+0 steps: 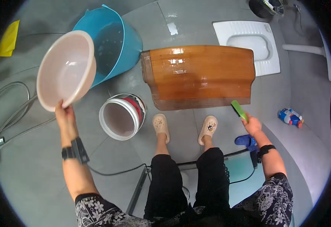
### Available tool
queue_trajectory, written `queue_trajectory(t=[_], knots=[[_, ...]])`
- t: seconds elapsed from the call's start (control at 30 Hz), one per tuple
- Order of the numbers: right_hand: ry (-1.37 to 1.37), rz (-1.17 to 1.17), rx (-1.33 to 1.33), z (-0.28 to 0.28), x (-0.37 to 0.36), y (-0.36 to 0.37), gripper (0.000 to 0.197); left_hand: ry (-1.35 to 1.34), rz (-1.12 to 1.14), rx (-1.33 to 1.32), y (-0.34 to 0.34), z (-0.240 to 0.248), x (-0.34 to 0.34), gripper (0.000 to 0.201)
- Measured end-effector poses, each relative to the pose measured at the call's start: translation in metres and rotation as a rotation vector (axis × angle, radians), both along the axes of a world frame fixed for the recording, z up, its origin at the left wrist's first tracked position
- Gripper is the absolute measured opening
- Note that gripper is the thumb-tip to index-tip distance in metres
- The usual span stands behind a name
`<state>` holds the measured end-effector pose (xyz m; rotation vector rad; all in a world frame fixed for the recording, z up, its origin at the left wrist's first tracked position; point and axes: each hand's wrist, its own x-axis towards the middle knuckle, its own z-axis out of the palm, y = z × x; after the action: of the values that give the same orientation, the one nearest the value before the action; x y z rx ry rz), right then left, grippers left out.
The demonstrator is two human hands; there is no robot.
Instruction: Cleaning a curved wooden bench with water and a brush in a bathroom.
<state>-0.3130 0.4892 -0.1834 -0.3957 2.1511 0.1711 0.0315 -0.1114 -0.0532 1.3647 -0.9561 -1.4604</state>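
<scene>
Currently, pale-pink basin (64, 73) (round, glossy inside) is clamped by fingers of left hand (65, 115); green brush (239, 109) by those of right hand (252, 125).

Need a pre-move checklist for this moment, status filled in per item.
1. Left grip on pale pink basin: ok, fingers at its near rim.
2. Right grip on green brush: ok, held by the handle end.
3. Brush touching wooden panel: cannot tell; its head overlaps the near edge in view.
4. Panel clear of squat toilet: not ok, it covers part of it in view.
5. Basin apart from blue tub: cannot tell; they overlap in view.
</scene>
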Motion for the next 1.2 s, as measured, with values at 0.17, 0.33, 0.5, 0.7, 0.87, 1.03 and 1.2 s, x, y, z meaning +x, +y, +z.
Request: queue_trajectory(t=[0.17, 0.33, 0.5, 0.7, 0.87, 1.03, 1.2], knots=[[0.105, -0.147, 0.104, 0.014, 0.04, 0.051, 0.033, 0.018, 0.071, -0.005, -0.021, -0.053, -0.045, 0.018], [0.157, -0.355, 0.147, -0.014, 0.149, 0.107, 0.025, 0.07, -0.162, 0.112, -0.015, -0.112, -0.058, 0.014], [0.209, -0.577, -0.119, -0.073, 0.239, 0.082, 0.026, -0.294, -0.536, 0.377, 0.099, -0.19, -0.067, 0.054], [-0.006, -0.94, -0.235, -0.119, 0.273, 0.011, 0.022, -0.895, -0.876, 0.701, 0.156, -0.326, -0.075, 0.085], [-0.123, -1.326, -0.29, -0.151, 0.275, 0.025, 0.019, -0.91, -0.981, 0.692, 0.161, -0.399, -0.087, 0.093], [-0.275, -1.541, -0.32, -0.185, 0.27, 0.008, 0.021, -0.648, -1.015, 0.508, 0.159, -0.411, -0.066, 0.075], [-0.242, -1.798, -0.46, -0.212, 0.263, -0.007, 0.03, -0.293, -0.864, 0.896, 0.226, -0.325, -0.072, 0.062]])
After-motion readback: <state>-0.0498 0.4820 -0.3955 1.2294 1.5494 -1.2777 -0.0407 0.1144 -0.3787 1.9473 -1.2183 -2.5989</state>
